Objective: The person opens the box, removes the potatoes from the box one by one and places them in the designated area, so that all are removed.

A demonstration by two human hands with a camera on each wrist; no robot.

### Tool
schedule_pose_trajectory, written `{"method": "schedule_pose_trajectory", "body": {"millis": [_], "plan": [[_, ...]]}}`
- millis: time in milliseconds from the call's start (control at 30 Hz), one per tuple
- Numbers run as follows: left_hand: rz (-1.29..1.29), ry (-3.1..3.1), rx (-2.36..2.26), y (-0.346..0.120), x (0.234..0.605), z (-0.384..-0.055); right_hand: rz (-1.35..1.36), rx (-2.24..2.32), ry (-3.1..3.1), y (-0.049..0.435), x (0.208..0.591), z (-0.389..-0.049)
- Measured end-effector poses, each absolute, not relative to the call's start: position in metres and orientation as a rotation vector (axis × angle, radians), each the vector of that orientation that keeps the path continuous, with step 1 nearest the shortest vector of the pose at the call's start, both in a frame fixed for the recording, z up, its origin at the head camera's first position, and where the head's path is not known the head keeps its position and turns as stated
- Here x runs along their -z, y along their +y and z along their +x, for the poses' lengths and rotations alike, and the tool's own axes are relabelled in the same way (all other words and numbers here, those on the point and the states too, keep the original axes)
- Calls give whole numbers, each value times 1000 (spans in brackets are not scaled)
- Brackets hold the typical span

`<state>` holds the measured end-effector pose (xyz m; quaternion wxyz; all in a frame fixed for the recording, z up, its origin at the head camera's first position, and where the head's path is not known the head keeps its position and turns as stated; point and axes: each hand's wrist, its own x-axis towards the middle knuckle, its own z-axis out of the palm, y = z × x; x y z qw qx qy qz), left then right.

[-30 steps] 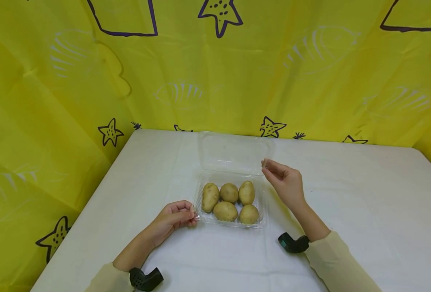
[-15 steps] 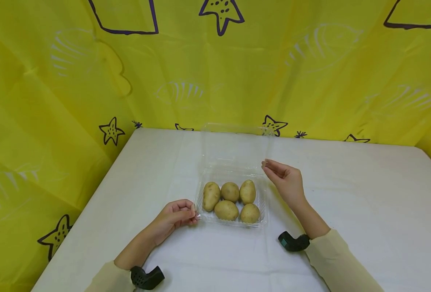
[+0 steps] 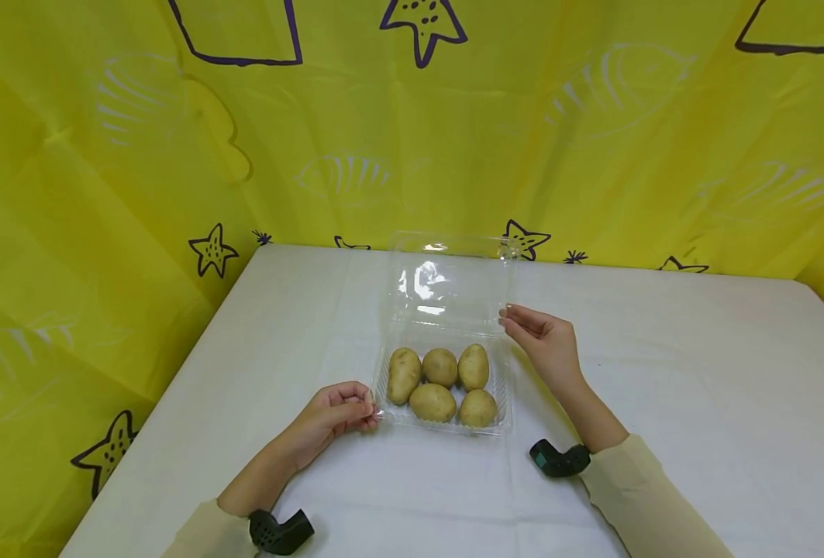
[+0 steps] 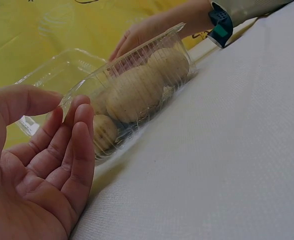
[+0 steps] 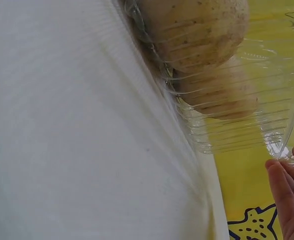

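A clear plastic clamshell container [image 3: 439, 428] sits on the table with several potatoes [image 3: 432, 403] in its ribbed tray. Its see-through lid [image 3: 446, 283] stands up, tilted back behind the tray. My left hand [image 3: 338, 418] pinches the tray's front left corner between thumb and fingers; the left wrist view shows this hand [image 4: 42, 155] at the rim. My right hand [image 3: 547, 345] pinches the back right corner near the hinge. In the right wrist view its fingertips [image 5: 274, 167] meet at the plastic edge, and part of the hand is cut off by the frame.
White cloth covers the table [image 3: 698, 403]. A yellow curtain [image 3: 453, 155] printed with stars and fish hangs behind it and along the left side. Black wrist cameras [image 3: 280, 533] sit on both wrists.
The lid has risen from lying lower behind the tray to a more upright tilt, and bright reflections now show on it. Both hands have stayed almost in place.
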<state>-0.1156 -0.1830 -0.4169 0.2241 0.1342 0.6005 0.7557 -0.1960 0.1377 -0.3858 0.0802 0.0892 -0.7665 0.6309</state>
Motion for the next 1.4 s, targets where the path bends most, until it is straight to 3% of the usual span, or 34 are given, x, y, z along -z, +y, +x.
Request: {"method": "schedule_pose_trajectory", "body": {"millis": [1400], "plan": [[394,1641,-2098,-184,418,-116,-61,-2342,-2297,139,395,-199]]}}
